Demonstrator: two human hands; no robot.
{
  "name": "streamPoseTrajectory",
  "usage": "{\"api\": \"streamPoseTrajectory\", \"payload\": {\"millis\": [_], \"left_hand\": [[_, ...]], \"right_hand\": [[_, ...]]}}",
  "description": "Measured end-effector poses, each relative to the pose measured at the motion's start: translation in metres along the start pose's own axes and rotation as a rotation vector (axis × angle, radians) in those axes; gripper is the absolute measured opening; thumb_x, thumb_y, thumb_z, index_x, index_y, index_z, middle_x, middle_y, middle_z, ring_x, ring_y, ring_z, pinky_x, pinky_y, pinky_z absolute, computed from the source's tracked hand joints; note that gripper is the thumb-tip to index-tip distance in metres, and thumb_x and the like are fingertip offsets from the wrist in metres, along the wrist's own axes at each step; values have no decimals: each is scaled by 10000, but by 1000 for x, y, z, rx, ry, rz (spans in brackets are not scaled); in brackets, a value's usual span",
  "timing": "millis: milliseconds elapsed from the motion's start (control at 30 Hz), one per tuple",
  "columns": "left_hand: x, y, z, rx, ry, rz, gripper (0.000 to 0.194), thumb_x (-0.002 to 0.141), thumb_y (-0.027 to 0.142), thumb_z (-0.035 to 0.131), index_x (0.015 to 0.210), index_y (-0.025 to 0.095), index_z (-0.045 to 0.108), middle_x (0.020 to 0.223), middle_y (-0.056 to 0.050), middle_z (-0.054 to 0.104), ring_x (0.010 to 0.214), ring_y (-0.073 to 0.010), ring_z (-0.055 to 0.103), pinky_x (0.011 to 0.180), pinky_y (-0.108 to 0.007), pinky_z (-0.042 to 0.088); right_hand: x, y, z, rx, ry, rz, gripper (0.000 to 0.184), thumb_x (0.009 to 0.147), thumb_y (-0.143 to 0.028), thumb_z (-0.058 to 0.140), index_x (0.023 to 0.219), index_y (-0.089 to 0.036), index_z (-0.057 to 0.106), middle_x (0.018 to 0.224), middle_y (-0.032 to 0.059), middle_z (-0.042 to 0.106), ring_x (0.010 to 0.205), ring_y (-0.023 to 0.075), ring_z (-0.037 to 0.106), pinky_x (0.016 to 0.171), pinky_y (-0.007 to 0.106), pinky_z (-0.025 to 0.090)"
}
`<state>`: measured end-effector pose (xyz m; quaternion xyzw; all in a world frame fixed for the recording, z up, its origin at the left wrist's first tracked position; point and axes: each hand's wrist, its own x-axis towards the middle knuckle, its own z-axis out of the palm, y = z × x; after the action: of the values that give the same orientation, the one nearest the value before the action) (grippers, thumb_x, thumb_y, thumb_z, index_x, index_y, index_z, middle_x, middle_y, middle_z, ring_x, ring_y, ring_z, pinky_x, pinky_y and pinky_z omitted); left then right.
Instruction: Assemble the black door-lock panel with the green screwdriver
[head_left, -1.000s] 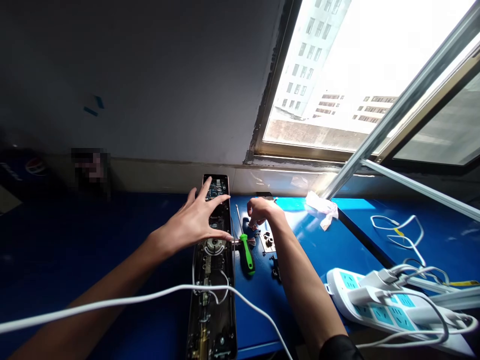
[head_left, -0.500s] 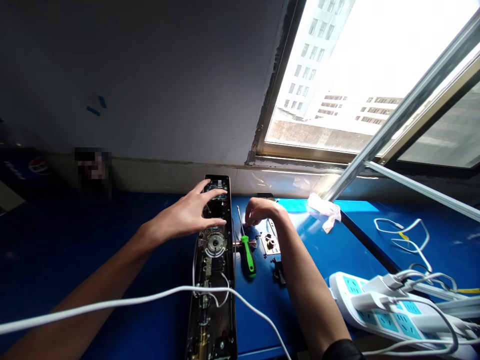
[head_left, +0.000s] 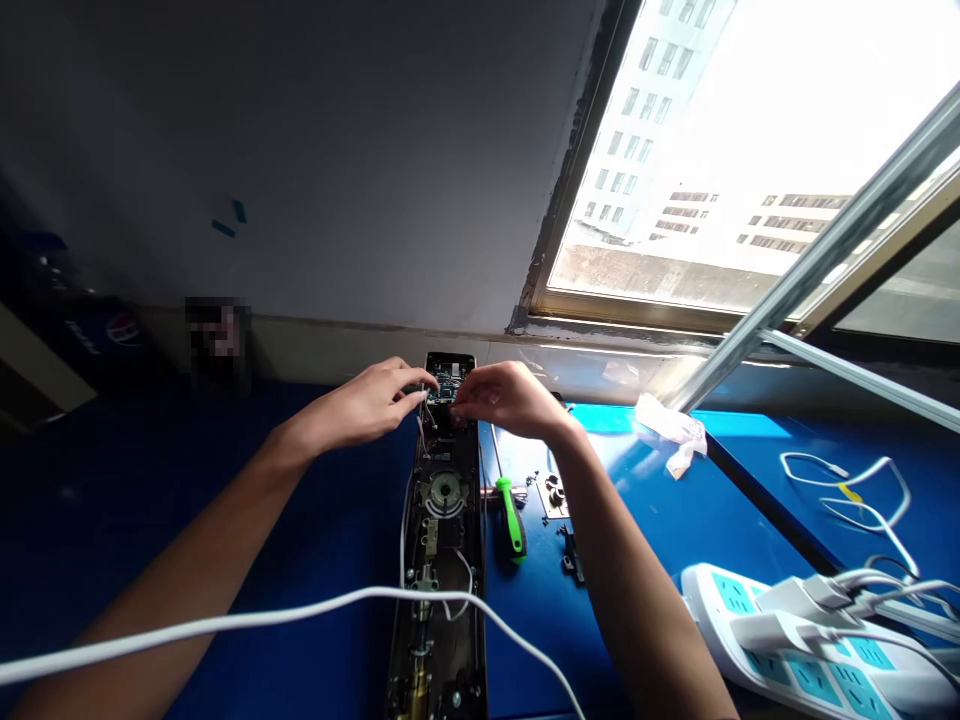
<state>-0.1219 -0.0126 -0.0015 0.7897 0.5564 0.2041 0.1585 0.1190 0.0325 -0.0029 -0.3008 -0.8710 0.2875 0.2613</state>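
A long dark door-lock body [head_left: 442, 560] lies open on the blue table [head_left: 322, 520], its round gear, wires and a circuit board [head_left: 452, 378] at the far end exposed. My left hand [head_left: 367, 405] and my right hand [head_left: 504, 398] meet over that far end. Both have their fingers pinched close together at thin wires beside the board. What exactly the fingertips hold is too small to make out. A green-handled screwdriver [head_left: 512, 518] lies just right of the lock.
A small metal plate [head_left: 555, 494] and loose dark parts [head_left: 571, 556] lie right of the screwdriver. A white cable [head_left: 300, 610] crosses the lock near me. A white power strip [head_left: 810, 640] with plugs sits at the right. Crumpled paper [head_left: 671, 428] lies by the window frame.
My right hand has moved from the small parts beside the screwdriver up to the lock's far end. My left hand has closed from spread fingers into a pinch there. The view shifted slightly.
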Motion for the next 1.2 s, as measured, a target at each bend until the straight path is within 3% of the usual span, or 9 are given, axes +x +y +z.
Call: {"api": "streamPoseTrajectory", "payload": {"millis": [133,367,500,633,867,1033,1200], "left_hand": [[1,-4,3,51,-63,18,475,999,467,420,1370,271,642,1236,-93,664,1186,-289,639,1066,-403,480],[2,-5,3,1,-105,52,484,1010,478,423,1420,283,588,1378,-60,685,1228,-296,643,1058,-384,464],[3,-4,4,-49,-131,12,499,998,503,458,1452,316,545,1313,-50,724,1168,-294,684,1015,-382,493],[5,-7,10,-99,-118,-4,531,959,539,527,1438,310,539,1311,-66,725,1224,-307,667,1042,-398,497],[8,-13,13,-190,-128,35,519,919,498,598,1388,278,568,1234,-73,742,1109,-298,709,965,-394,540],[9,-15,14,-272,-134,52,515,896,492,624,1349,253,574,1116,-70,756,1028,-283,717,920,-388,564],[10,-17,17,-290,-132,61,466,905,467,626,1319,259,578,1127,-65,745,1012,-268,716,918,-383,562]], "right_hand": [[12,9,23,-79,63,-44,55,876,-227,766,901,-178,767,777,-12,746,696,94,630,679,200,453],[7,14,17,-223,55,-115,85,834,-213,801,805,-171,733,792,-10,650,697,97,530,662,216,399],[6,10,17,-263,25,-138,63,825,-155,779,866,-179,739,874,2,646,738,102,543,697,220,415],[7,9,20,-285,3,-144,155,835,-178,801,983,-201,760,949,14,646,775,114,562,745,239,437],[8,7,19,-310,-36,-153,109,860,-97,768,904,-197,772,932,18,650,800,121,579,748,239,439],[8,6,21,-331,-29,-139,109,848,-146,804,921,-187,735,930,16,634,807,130,567,744,250,427],[9,6,21,-318,-31,-126,104,837,-143,816,895,-185,740,926,14,628,814,130,567,749,251,429]]}}
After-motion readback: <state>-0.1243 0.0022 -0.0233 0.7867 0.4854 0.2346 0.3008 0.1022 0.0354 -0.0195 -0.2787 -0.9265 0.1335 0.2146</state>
